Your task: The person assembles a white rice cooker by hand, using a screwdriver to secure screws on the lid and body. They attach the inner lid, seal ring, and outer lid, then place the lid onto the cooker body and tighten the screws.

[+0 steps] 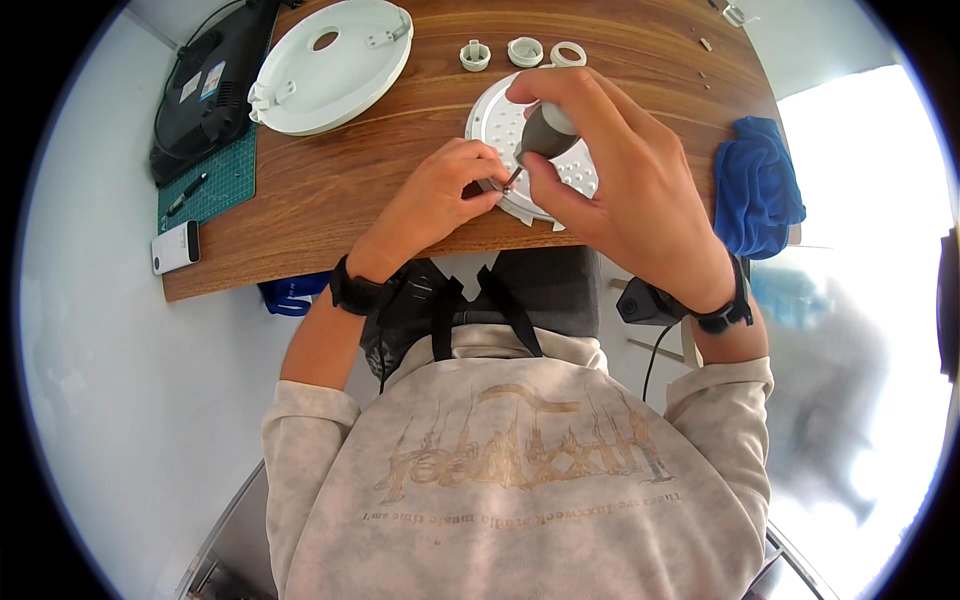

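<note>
The right hand [630, 160] grips the grey screwdriver [549, 130], its shaft leaning over the near-left edge of the white disc [500, 125] — better squared up before turning. The left hand [430, 195] curls beside the tip (pinching anything? I cannot tell); a slip could jab it.

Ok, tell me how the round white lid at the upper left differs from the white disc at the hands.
The white lid looks larger than the white disc. The lid is mostly smooth with one round hole, while the disc is dotted with small round bumps or dimples. The right hand holds a screwdriver over the disc, while the lid lies untouched. Both are on the wooden table.
</note>
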Available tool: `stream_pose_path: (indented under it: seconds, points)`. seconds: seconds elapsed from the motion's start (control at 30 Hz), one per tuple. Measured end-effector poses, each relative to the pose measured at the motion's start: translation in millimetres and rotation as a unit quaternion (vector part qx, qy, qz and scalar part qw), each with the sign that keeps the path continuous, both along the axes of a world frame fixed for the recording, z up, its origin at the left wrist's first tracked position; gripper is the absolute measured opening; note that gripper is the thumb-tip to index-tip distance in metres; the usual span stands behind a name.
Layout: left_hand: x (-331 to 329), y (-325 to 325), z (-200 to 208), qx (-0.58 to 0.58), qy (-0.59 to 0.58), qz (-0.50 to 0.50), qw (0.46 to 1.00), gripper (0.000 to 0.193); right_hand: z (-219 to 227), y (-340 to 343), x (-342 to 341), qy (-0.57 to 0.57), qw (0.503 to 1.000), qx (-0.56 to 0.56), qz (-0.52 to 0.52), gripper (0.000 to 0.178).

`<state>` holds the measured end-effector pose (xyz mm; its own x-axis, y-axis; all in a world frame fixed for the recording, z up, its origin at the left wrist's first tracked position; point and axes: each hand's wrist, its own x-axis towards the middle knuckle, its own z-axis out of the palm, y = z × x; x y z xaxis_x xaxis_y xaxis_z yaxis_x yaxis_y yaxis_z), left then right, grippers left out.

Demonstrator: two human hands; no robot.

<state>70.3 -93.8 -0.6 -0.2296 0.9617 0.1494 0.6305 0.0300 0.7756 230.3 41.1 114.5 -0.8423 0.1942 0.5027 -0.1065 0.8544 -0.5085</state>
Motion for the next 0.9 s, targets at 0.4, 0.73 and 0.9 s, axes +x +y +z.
stream_pose_path:
  seconds: [0.4, 0.73, 0.9]
  points:
    - [-1, 0, -4, 0.015, 0.015, -0.007, 1.000, 0.012, 1, 2, 8, -0.035, 0.999, -0.007, -0.017, 0.041]
    - [-2, 1, -2, -0.003, 0.031, -0.014, 0.999, 0.024, -4, 27, 26, 0.112, 0.982, -0.144, -0.052, 0.031]
    - [0, 3, 14, -0.055, -0.036, 0.026, 0.998, 0.031, -10, 30, 33, 0.077, 0.982, -0.153, -0.080, 0.032]
